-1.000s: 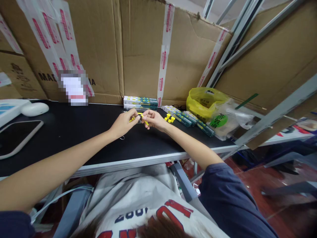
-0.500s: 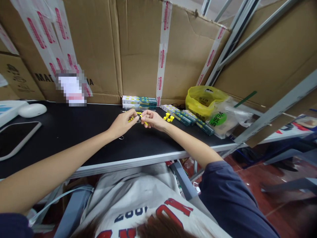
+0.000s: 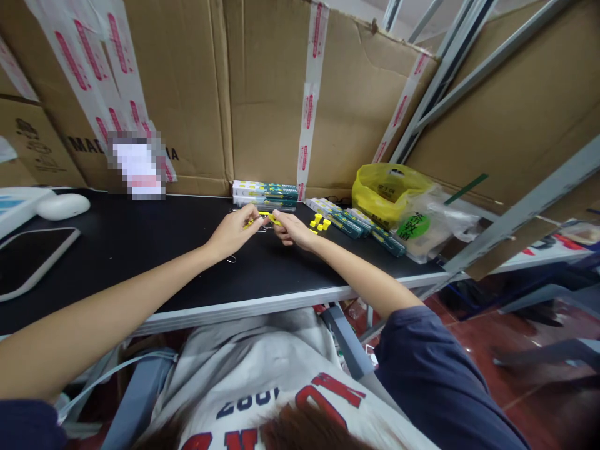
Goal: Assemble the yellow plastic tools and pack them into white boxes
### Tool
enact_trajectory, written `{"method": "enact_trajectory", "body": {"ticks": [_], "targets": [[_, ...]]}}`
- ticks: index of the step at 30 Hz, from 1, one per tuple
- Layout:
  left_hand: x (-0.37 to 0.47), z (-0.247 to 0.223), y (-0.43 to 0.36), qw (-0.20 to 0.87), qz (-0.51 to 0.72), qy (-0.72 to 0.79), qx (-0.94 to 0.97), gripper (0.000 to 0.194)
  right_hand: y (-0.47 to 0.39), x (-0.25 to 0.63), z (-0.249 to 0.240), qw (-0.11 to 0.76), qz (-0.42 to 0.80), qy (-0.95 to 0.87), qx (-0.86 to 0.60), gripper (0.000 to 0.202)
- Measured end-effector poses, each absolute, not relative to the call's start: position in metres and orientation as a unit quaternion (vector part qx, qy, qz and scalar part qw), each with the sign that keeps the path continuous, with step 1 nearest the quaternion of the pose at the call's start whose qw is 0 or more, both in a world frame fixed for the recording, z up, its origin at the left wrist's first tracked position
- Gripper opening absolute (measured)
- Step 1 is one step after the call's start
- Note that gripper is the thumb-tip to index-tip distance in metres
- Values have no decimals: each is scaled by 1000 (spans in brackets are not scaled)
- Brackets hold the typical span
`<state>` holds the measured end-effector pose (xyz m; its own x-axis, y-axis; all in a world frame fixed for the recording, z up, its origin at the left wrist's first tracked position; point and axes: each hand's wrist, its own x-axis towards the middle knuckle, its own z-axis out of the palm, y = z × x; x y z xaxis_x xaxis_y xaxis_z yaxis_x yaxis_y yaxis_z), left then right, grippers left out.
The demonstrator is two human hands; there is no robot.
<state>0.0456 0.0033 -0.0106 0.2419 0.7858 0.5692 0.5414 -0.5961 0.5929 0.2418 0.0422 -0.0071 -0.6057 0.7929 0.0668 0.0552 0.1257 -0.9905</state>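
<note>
Over the black tabletop [image 3: 178, 269], my left hand [image 3: 237, 231] pinches a thin yellow piece [image 3: 263, 217], too small to name exactly. My right hand [image 3: 291, 231] is closed at the other end of the yellow piece, its thumb on top. The two hands almost meet, fingertips close together. Thin metal wire pieces lie behind and below the fingers, partly hidden. A bent metal hook [image 3: 231, 259] rests on the table below my left wrist. Just right of my right hand stand several small yellow caps [image 3: 323, 222].
Printed green-and-white boxes [image 3: 265, 189] are stacked at the back, and more boxes [image 3: 347, 220] lie to the right. A yellow plastic bag [image 3: 382, 190] and a clear bag [image 3: 422, 234] stand beyond. A phone [image 3: 35, 259] and a white mouse [image 3: 63, 206] are on the left. Cardboard [image 3: 267, 94] walls the back.
My right hand has turned so its thumb lies along the yellow piece, which now spans between both hands. My left hand has hardly moved.
</note>
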Motion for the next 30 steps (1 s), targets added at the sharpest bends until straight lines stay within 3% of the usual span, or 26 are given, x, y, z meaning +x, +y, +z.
{"method": "enact_trajectory", "body": {"ticks": [30], "targets": [[46, -8, 0, 92, 422, 437, 789, 18, 32, 236, -5, 302, 596, -686, -288, 30]]}}
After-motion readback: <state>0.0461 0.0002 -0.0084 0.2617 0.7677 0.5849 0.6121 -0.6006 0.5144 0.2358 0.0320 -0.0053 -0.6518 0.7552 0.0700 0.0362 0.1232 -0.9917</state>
